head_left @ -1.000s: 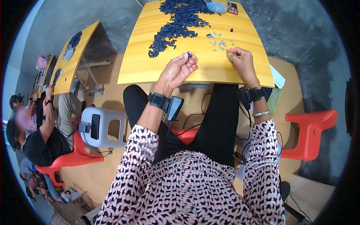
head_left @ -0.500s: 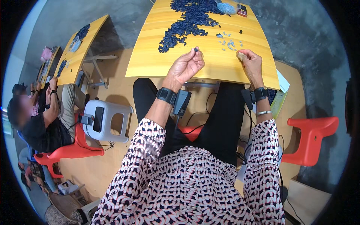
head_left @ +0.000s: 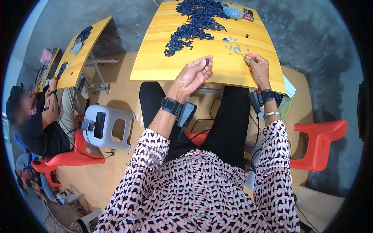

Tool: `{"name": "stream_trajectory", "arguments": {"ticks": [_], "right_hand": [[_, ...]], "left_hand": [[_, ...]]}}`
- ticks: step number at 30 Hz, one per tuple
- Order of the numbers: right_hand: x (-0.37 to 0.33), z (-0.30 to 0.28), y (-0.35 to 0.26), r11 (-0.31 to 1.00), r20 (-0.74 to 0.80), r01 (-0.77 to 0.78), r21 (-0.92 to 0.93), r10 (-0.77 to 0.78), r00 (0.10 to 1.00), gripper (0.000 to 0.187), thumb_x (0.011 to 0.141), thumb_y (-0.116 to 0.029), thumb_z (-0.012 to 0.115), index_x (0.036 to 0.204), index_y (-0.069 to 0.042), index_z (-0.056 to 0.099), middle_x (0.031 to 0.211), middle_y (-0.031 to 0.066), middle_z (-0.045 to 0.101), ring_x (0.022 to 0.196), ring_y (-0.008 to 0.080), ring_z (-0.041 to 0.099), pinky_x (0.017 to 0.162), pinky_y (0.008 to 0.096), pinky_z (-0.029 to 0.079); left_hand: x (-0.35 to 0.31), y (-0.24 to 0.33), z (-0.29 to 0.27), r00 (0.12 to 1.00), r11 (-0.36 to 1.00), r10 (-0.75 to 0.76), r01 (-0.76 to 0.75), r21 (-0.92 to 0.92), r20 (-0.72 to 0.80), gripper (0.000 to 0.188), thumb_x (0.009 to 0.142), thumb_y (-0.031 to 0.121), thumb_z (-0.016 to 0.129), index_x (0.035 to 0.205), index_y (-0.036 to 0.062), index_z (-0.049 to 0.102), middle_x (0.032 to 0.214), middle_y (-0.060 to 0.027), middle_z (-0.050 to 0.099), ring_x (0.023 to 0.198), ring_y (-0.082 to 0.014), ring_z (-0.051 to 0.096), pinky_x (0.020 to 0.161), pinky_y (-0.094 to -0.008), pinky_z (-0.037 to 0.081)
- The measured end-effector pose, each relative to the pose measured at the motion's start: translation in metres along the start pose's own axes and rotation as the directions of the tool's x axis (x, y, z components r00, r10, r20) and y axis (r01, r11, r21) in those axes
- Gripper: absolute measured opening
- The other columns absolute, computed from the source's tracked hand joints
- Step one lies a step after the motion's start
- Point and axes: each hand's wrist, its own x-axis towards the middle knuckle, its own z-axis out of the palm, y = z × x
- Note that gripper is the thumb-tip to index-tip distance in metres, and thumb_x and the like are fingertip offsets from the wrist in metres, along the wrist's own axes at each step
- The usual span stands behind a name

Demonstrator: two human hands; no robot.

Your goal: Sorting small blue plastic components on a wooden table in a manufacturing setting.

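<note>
Left hand (head_left: 196,75) above the near edge of a yellow wood-grain table (head_left: 151,70), palm turned partly up. Thumb and forefinger pinch a short dark blue cylinder (head_left: 207,62), held on end.

Right hand (head_left: 258,68) to the right, well apart from the left, over the same near part of the tabletop. Thumb and fingertips press together on what looks like a small tan piece (head_left: 248,59) — too small and indistinct to name more closely.

Just beyond the right fingertips: a loose scatter of small silvery pieces (head_left: 236,49). A single dark piece (head_left: 246,36) lies beyond and to the right of them. Farther left, a long heap of dark blue cylinders (head_left: 194,27) spreads from the far edge toward the middle. At the far right of the heap sits a transparent bag (head_left: 232,13) with pale blue contents; beside it, a small red-and-black box (head_left: 248,15).

Both wrists carry black strapped devices; a silver bangle (head_left: 272,113) on the right forearm.

To the left, a co-worker in a black top (head_left: 33,136) sits at a second yellow table (head_left: 74,79) — a grey stool (head_left: 107,126) between the two seats. A red stool (head_left: 320,145) stands at right.
</note>
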Motion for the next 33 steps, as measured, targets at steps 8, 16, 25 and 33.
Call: {"name": "stream_trajectory", "arguments": {"ticks": [8,16,25,33], "right_hand": [[0.000,0.001,-0.002,1.000,0.011,-0.014,0.024,0.014,1.000,0.012,0.079,-0.005,0.062,0.089,0.000,0.065,0.065,-0.0040,0.056,0.050,0.0010,0.041,0.044,0.0155,0.030],[0.004,-0.003,0.000,0.994,-0.015,-0.022,-0.107,0.020,1.000,0.012,0.080,-0.006,0.060,0.089,0.000,0.065,0.068,-0.0029,0.057,0.051,0.0015,0.043,0.046,0.0164,0.033],[-0.007,-0.004,-0.011,0.966,-0.063,0.124,-0.228,-0.142,0.988,0.014,0.081,-0.007,0.061,0.092,-0.002,0.066,0.074,-0.0022,0.061,0.061,0.0032,0.048,0.054,0.0168,0.038],[-0.059,0.072,-0.098,0.978,0.260,0.208,-0.027,-0.194,0.946,0.013,0.079,-0.004,0.063,0.092,-0.002,0.065,0.085,-0.0002,0.063,0.076,0.0068,0.055,0.068,0.0194,0.043]], "left_hand": [[-0.027,-0.003,0.012,0.999,0.999,0.026,-0.026,0.027,0.026,0.015,0.088,0.015,0.056,0.098,0.0048,0.054,0.084,-0.0024,0.050,0.068,-0.0080,0.045,0.061,-0.0199,0.042],[-0.038,0.007,0.023,1.000,0.997,0.025,-0.024,0.071,-0.010,0.016,0.087,0.020,0.058,0.094,0.0070,0.054,0.082,-0.0014,0.049,0.065,-0.0082,0.042,0.059,-0.0207,0.039],[-0.044,0.021,0.030,0.996,0.958,0.009,0.017,0.286,-0.090,0.016,0.088,0.020,0.056,0.092,0.0052,0.054,0.073,0.0005,0.049,0.062,-0.0074,0.040,0.057,-0.0215,0.037],[-0.038,0.028,0.043,0.981,0.888,0.037,0.055,0.456,-0.189,0.015,0.089,0.016,0.055,0.098,0.0043,0.052,0.073,-0.0008,0.053,0.061,-0.0082,0.045,0.055,-0.0219,0.038]]}}
